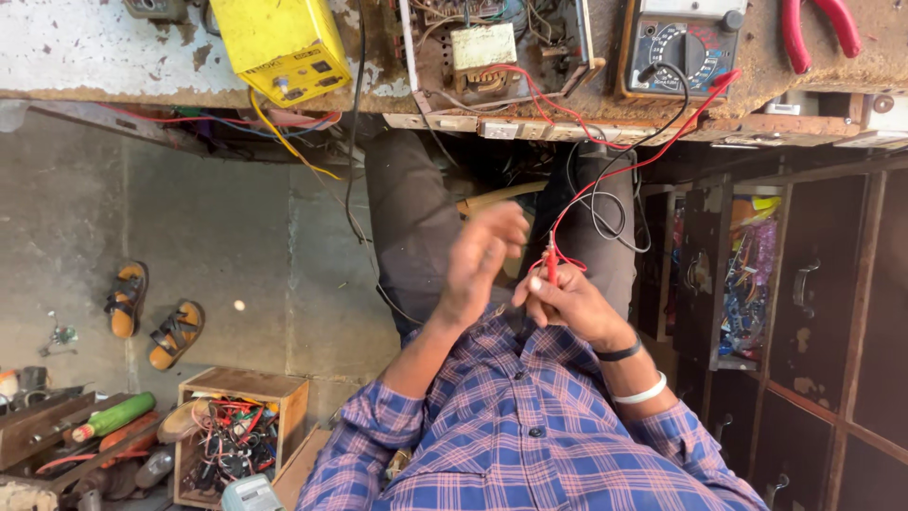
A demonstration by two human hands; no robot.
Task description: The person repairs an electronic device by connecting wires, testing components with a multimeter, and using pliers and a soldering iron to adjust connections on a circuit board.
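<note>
1. Right hand (572, 305) gripped thin red plastic test probe (550, 257), tip up.
2. Left hand (480, 257) open, blurred, just beside probe, holding nothing.
3. Probe's red lead (653, 156) ran beyond hands to grey analogue multimeter (683, 40) on worn tabletop (85, 47).

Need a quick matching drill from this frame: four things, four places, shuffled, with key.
Things:
1. yellow box
2. sandals
3. red pliers
4. red probe

Places:
A. on the bench, far right end
B. held in the right hand
C. on the concrete floor
D. on the bench, left part

Pairs: 1-D, 2-C, 3-A, 4-B
</note>
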